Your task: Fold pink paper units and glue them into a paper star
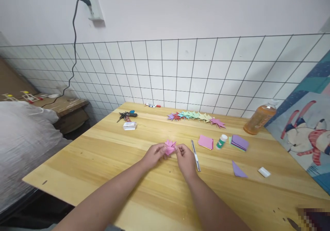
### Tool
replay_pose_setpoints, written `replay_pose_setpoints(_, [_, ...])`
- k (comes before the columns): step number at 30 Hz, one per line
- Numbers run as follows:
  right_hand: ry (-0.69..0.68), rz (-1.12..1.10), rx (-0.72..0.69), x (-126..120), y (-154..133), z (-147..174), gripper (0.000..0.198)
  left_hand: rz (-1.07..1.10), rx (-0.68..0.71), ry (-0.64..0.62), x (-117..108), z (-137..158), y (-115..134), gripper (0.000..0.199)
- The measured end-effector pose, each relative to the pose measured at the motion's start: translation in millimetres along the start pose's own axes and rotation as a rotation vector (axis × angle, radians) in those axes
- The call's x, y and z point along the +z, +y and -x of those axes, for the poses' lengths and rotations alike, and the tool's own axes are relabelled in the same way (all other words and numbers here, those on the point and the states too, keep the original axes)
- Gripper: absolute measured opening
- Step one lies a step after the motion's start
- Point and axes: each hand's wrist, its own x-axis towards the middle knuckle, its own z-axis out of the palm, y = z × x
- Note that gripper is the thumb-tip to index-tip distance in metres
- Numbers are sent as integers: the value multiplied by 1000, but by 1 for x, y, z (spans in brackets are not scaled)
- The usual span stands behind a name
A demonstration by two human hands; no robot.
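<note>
Pinching a pink folded star (169, 147) at opposite edges with left hand (154, 155) and right hand (186, 160), on or just above the wooden table (144, 200) (cannot tell which), presumably to steady its layered points. Having utility knife (196, 156), pink paper stack (205, 141) and glue stick (221, 142) to the right, likely for easy reach, with a row of paper stars (196, 116) near the tiled wall (168, 67), seemingly clear of the work. Reading no brand on bottle (260, 119) or glue stick: too small.

folded paper (170, 148): pink | wall (187, 67): black-gridded white | paper triangle (238, 170): purple
</note>
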Motion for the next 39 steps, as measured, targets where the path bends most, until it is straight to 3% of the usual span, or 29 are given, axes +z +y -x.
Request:
replay_pose_setpoints(3, [11,-27,8,0,-2,1,26,83,-22,-7,-2,0,-2,49])
replay_pose_setpoints(10, [21,-46,29,4,-7,0,22,15,-128,3,-6,-5,-13,37])
replay_pose_setpoints(17, [-79,-48,19,4,-13,3,18,-35,-99,-33,-6,-2,-9,36])
replay_pose_setpoints(26, [-8,-36,6,5,-1,2,25,59,-151,-85,-8,-3,-3,32])
replay_pose_setpoints(39, [-189,-156,55,-3,-9,9,15,102,-153,-48,-2,6,7,31])
